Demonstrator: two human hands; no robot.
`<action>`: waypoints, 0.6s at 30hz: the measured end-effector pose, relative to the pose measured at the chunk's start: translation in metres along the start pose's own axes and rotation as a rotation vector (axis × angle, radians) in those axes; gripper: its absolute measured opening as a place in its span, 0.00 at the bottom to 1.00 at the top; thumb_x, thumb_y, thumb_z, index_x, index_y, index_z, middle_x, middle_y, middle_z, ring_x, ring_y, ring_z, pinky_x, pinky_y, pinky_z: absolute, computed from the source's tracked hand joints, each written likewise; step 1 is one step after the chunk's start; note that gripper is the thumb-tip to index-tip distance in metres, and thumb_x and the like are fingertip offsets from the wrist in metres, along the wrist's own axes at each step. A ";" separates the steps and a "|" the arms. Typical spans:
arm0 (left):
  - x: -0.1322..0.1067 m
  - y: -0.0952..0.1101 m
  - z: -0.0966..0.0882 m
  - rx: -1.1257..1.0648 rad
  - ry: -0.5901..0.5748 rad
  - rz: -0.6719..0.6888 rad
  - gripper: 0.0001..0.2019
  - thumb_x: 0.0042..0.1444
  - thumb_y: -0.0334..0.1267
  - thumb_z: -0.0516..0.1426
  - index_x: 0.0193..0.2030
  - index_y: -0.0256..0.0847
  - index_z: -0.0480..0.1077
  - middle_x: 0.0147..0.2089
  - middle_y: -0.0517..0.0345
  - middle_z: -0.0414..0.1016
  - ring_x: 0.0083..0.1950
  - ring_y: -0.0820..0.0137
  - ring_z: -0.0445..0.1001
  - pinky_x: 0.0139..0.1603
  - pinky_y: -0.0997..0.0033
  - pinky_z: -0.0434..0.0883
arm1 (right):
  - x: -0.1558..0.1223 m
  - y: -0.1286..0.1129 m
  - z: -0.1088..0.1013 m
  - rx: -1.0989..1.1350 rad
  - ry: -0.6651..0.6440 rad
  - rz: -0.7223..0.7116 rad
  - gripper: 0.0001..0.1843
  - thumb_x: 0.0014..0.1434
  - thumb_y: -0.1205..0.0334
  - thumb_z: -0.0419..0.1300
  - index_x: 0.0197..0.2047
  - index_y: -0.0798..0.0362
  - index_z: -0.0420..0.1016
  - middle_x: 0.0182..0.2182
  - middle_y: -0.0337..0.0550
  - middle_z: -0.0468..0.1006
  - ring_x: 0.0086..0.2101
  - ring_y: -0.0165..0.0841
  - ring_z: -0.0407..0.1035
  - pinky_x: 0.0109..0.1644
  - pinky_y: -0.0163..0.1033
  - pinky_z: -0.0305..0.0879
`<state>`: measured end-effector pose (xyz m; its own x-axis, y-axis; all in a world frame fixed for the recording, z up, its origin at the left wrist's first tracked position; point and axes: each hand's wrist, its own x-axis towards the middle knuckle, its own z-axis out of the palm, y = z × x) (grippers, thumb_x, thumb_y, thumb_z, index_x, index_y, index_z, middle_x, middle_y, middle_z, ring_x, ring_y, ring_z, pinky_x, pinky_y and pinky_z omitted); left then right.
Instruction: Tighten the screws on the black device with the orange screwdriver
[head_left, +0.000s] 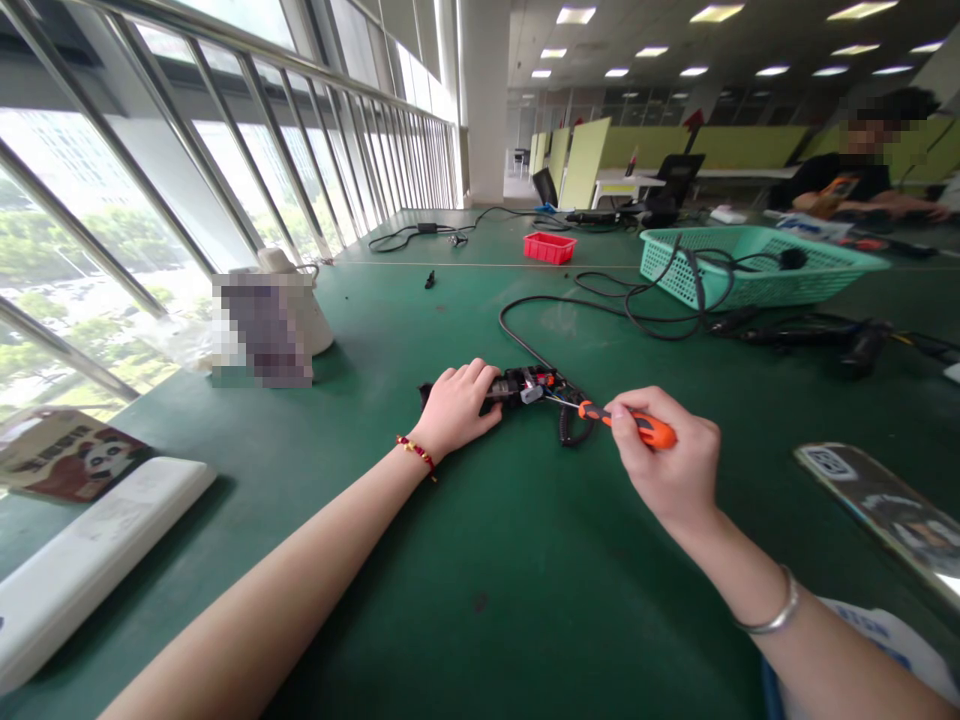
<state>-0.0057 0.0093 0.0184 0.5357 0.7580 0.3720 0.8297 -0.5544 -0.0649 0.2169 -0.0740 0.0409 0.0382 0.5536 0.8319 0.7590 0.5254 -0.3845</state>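
My left hand (460,408) is closed around a black elongated electrical device (514,388) lying on the green table. The device's right end is opened up, with small red and blue parts and wires showing; its exact kind I cannot make out. In my right hand (667,460) is a screwdriver (634,424) with an orange and black handle. Its thin metal shaft points left, and the tip reaches the exposed inner parts. A black cable (525,340) runs from beside the device toward the back right, and a short coiled black piece (568,428) lies just below it.
A red basket (550,250) and a green basket (765,290) with cables stand farther back. A phone (889,510) lies at right, a white bar-shaped object (105,560) at left. A pale container (311,310) stands by the railing (300,130). Another person (855,180) sits far right.
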 end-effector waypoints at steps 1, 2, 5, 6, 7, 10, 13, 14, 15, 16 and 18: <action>0.000 0.000 0.000 0.000 0.000 0.000 0.15 0.57 0.40 0.51 0.50 0.38 0.64 0.47 0.51 0.70 0.46 0.62 0.71 0.44 0.65 0.64 | 0.000 0.000 0.000 0.000 -0.002 0.002 0.07 0.57 0.64 0.57 0.26 0.52 0.70 0.18 0.34 0.71 0.18 0.25 0.62 0.23 0.31 0.57; 0.000 0.000 0.000 0.001 0.000 -0.001 0.15 0.57 0.40 0.51 0.50 0.37 0.64 0.47 0.51 0.70 0.46 0.62 0.71 0.44 0.65 0.64 | -0.001 0.001 0.001 0.003 -0.002 0.006 0.07 0.57 0.64 0.57 0.26 0.52 0.70 0.18 0.34 0.71 0.18 0.25 0.63 0.24 0.31 0.57; 0.000 0.000 0.001 0.005 0.001 0.000 0.15 0.58 0.40 0.51 0.50 0.37 0.64 0.47 0.51 0.70 0.46 0.62 0.71 0.44 0.65 0.64 | -0.002 0.002 0.002 0.050 -0.016 0.043 0.03 0.56 0.64 0.58 0.30 0.52 0.70 0.20 0.34 0.71 0.20 0.26 0.64 0.25 0.31 0.60; 0.001 0.000 0.001 0.007 0.001 0.000 0.15 0.58 0.40 0.51 0.50 0.38 0.64 0.47 0.51 0.70 0.46 0.62 0.71 0.44 0.65 0.64 | -0.002 0.002 0.002 0.074 -0.017 0.062 0.01 0.55 0.64 0.58 0.33 0.52 0.70 0.20 0.34 0.70 0.20 0.26 0.64 0.26 0.31 0.61; 0.001 0.000 0.001 0.010 0.000 0.002 0.15 0.58 0.40 0.51 0.50 0.38 0.64 0.47 0.51 0.70 0.46 0.62 0.71 0.44 0.65 0.64 | -0.002 0.002 0.003 0.098 -0.013 0.077 0.04 0.54 0.65 0.59 0.35 0.52 0.70 0.21 0.33 0.69 0.21 0.26 0.65 0.27 0.32 0.62; 0.001 -0.002 0.001 0.022 -0.001 0.014 0.15 0.58 0.41 0.51 0.51 0.38 0.64 0.47 0.51 0.70 0.46 0.62 0.71 0.44 0.64 0.64 | -0.002 0.003 0.004 0.147 0.038 0.084 0.14 0.50 0.67 0.60 0.42 0.52 0.67 0.28 0.37 0.70 0.27 0.29 0.68 0.32 0.34 0.67; 0.000 -0.006 0.002 0.029 0.009 0.032 0.16 0.59 0.41 0.51 0.52 0.39 0.64 0.47 0.51 0.71 0.46 0.62 0.70 0.47 0.63 0.64 | -0.001 0.005 0.005 0.156 0.054 0.079 0.15 0.49 0.66 0.61 0.42 0.51 0.66 0.35 0.42 0.73 0.33 0.32 0.71 0.37 0.36 0.69; 0.000 -0.008 0.002 0.031 0.015 0.034 0.16 0.60 0.41 0.51 0.52 0.39 0.64 0.47 0.51 0.71 0.46 0.62 0.70 0.48 0.62 0.64 | -0.001 0.005 0.004 0.153 0.031 0.096 0.13 0.50 0.65 0.61 0.41 0.51 0.67 0.35 0.43 0.73 0.33 0.32 0.71 0.37 0.36 0.68; 0.000 -0.011 0.003 0.034 0.021 0.033 0.16 0.60 0.41 0.52 0.52 0.39 0.64 0.47 0.51 0.71 0.47 0.61 0.70 0.49 0.62 0.64 | -0.001 0.006 0.004 0.153 -0.003 0.127 0.10 0.52 0.63 0.60 0.40 0.51 0.68 0.33 0.42 0.74 0.31 0.31 0.71 0.34 0.34 0.68; -0.001 -0.013 0.003 0.036 0.029 0.028 0.16 0.60 0.41 0.52 0.53 0.39 0.64 0.47 0.51 0.71 0.47 0.61 0.70 0.50 0.61 0.64 | -0.001 0.006 0.003 0.158 -0.046 0.171 0.08 0.54 0.61 0.60 0.38 0.51 0.69 0.30 0.39 0.73 0.28 0.30 0.70 0.30 0.33 0.66; -0.001 -0.018 0.004 0.037 0.049 0.006 0.16 0.60 0.40 0.52 0.54 0.39 0.64 0.48 0.51 0.71 0.48 0.60 0.69 0.51 0.60 0.64 | -0.001 0.007 0.002 0.179 -0.129 0.269 0.09 0.58 0.55 0.57 0.37 0.51 0.70 0.21 0.34 0.69 0.19 0.26 0.64 0.22 0.31 0.58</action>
<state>-0.0204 0.0196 0.0151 0.5331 0.7366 0.4162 0.8323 -0.5450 -0.1015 0.2204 -0.0695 0.0368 0.1305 0.7585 0.6384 0.6064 0.4484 -0.6567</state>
